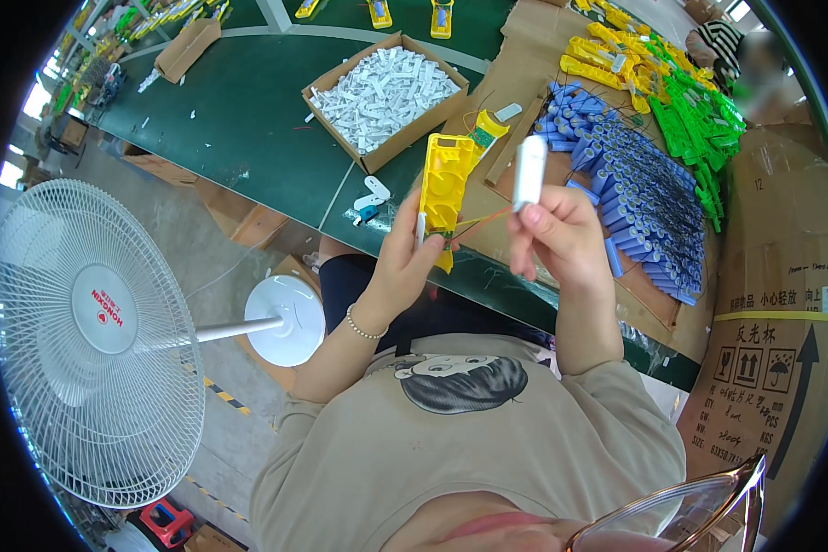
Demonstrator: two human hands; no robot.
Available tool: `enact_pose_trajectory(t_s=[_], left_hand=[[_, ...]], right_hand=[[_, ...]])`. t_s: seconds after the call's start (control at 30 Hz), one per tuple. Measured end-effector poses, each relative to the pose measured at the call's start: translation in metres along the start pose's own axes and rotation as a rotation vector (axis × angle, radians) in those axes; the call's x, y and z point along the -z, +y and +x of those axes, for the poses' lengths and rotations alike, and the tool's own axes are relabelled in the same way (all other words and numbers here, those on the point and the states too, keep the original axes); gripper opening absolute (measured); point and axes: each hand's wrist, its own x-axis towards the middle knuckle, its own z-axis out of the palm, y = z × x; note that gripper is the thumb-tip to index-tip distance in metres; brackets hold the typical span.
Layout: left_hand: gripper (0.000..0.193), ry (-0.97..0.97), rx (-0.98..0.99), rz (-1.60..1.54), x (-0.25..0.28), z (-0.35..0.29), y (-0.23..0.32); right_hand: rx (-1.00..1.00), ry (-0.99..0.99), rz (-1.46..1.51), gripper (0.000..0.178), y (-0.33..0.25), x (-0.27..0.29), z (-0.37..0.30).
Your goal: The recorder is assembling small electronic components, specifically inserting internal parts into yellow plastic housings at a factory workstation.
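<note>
My left hand is closed round the lower end of a yellow plastic housing with round hollows inside. A small white piece shows between the fingers and the housing. My right hand pinches a pale cylindrical battery cell, held upright beside the housing. Thin red and yellow wires stretch from the housing's lower end toward the right hand; where they end is hidden by the fingers. Just behind, another yellow housing with a green circuit board lies on the cardboard.
An open carton of small white parts stands on the green table. Blue battery cells with black wires are heaped at right, beyond them green parts and yellow housings. A large carton borders the right; a fan stands left.
</note>
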Motion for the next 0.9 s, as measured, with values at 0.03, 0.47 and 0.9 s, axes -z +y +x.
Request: enact_pose_trajectory(t_s=[0.03,0.47,0.9], left_hand=[[0.061,-0.003,0.001,0.0,-0.002,0.0,-0.001],[0.073,-0.167,0.031,0.504,-0.007,-0.008,0.0],[0.065,0.088,-0.367,0.499,0.005,0.0,0.004]], right_hand=[[0.001,0.002,0.0,0.029,0.001,0.002,0.002],[-0.277,-0.007,0.009,0.032,0.012,0.019,0.019],[-0.041,0.115,-0.139,0.054,0.032,0.004,0.015]])
